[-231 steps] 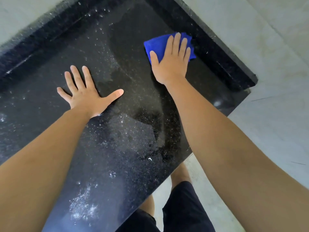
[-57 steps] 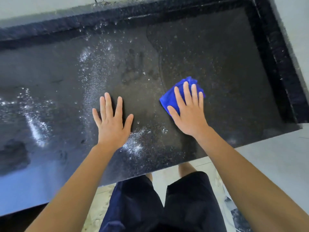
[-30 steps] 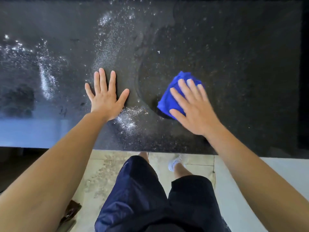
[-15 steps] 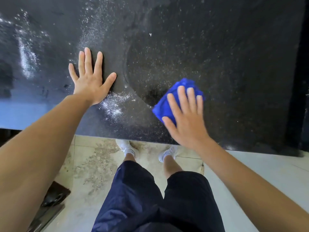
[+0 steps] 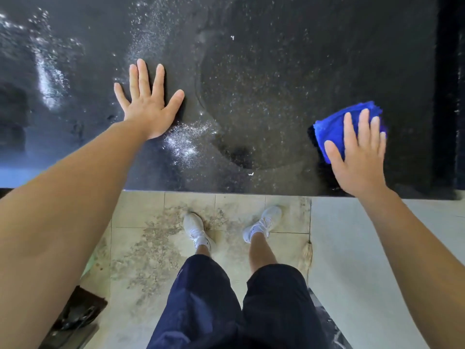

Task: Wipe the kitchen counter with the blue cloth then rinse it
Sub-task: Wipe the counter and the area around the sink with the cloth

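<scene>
Blue cloth (image 5: pixel 332 129) lies bunched on the right part of the desk (image 5: pixel 276 59). Its long axis runs on a diagonal from near-left to far-right. Its far end points toward the raised black rim (image 5: pixel 448 96).

We record the desk as a dark, speckled slab that fills the upper half of the head view. Its front edge (image 5: pixel 251 191) runs straight across, left to right. The rim bounds it on the right, and the cloth lies near that rim without touching it. Open surface stretches to the left of the cloth and away from the person. A curved smear line arcs across the surface between the two hands.

Below the front edge we see a stained tile floor (image 5: pixel 141 205). The person stands on it in dark shorts (image 5: pixel 226 311) and white shoes (image 5: pixel 193 227). A dark object (image 5: pixel 75 316) sits at the lower left; we cannot tell what it is.

The left hand (image 5: pixel 148 107) is spread flat on the desk, palm down and fingers apart, holding nothing. It is well apart from the cloth, on the far side of the smear.

The right hand (image 5: pixel 357 157) lies flat on the cloth with straight fingers pressing down and no curl around it. The thumb reaches out to the left, over the near-left part of the cloth. The palm sits close to the front edge. The cloth shows to the left of the fingers and beyond the fingertips.

A patch of white dust (image 5: pixel 183 144) lies just beside the left wrist, toward the smear. More dust streaks the far left of the desk.
</scene>
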`<state>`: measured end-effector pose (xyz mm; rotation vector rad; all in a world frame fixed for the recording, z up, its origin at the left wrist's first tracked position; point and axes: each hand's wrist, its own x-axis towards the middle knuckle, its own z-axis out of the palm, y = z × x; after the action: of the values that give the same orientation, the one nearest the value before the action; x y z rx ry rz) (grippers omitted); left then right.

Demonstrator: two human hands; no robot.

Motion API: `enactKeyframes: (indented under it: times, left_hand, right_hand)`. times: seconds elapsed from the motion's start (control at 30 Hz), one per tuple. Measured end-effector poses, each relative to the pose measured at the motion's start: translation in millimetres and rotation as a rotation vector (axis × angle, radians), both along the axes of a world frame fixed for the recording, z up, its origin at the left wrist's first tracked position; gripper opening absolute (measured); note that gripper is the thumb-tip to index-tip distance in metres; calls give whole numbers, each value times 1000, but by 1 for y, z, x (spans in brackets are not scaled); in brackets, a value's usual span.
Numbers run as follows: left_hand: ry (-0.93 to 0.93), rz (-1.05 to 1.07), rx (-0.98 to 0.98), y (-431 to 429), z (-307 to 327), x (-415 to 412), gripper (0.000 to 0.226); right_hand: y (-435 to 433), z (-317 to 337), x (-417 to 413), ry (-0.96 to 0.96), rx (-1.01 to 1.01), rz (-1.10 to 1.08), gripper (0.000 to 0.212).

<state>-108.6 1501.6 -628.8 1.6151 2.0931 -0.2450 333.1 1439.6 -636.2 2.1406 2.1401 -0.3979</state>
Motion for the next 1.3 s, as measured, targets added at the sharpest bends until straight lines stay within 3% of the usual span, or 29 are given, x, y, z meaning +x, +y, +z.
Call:
enactKeyframes:
  times: [0.13,0.27,0.4,0.53,0.73,0.93,1.3]
  left_hand:
    - [-172,20,156,-17,14,-10,73]
    - [-163,84,312,-70,20,-20,66]
    - [-47,161,244,-131,13,-45,69]
    - [11,254,117,-159,5,-66,80]
    - [44,219,60,-159,-1,-68,84]
    - [63,210,58,-160,-3,-69,86]
    - [51,239,24,-156,-1,-68,78]
  right_hand:
    - [-60,6,-22,-18,-24,-76,76]
    - [-94,8,-95,31,-46,111,74]
    - [-85,6,-189,111,1,404,72]
    - [-42,1,-260,142,38,528,71]
    - [-28,1,-225,100,58,679,70]
    - [-40,9,-158,57,-24,548,73]
    - [22,-1,-308,128,32,634,73]
